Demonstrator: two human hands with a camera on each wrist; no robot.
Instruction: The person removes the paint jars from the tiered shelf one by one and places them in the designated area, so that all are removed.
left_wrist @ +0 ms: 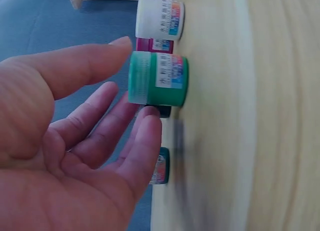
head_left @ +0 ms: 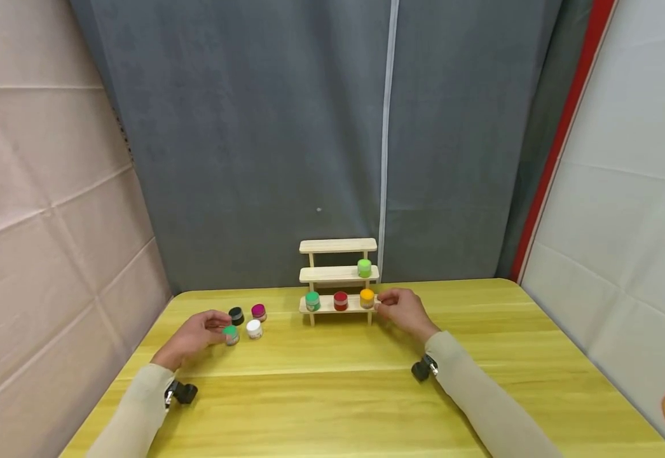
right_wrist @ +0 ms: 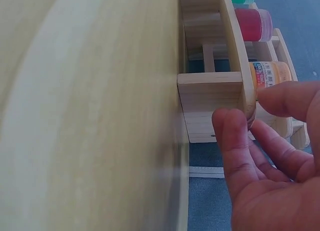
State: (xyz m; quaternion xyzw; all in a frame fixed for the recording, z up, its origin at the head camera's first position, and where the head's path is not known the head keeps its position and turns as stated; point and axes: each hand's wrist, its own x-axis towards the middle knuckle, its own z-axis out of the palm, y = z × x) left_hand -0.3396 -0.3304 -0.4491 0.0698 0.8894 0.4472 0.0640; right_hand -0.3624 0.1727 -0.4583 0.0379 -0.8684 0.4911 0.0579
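Note:
A wooden three-tier stand (head_left: pixel 338 273) stands at the back of the table. Its lowest shelf carries a green jar (head_left: pixel 312 301), a red jar (head_left: pixel 341 301) and an orange jar (head_left: pixel 367 299); a light green jar (head_left: pixel 364 268) sits one shelf up. My right hand (head_left: pixel 404 312) pinches the right end of the lowest shelf, thumb beside the orange jar. Around a green-lidded paint jar (left_wrist: pixel 159 78) standing on the table, my left hand (head_left: pixel 198 337) has its thumb and fingers spread apart, fingertips right at the jar.
Near the left hand stand a white jar (head_left: pixel 254 329), a purple jar (head_left: pixel 259 312) and a black jar (head_left: pixel 236 315). Another dark green jar (left_wrist: pixel 161 166) shows behind the left fingers. A grey curtain (head_left: pixel 241 159) hangs behind the table (head_left: pixel 309 401).

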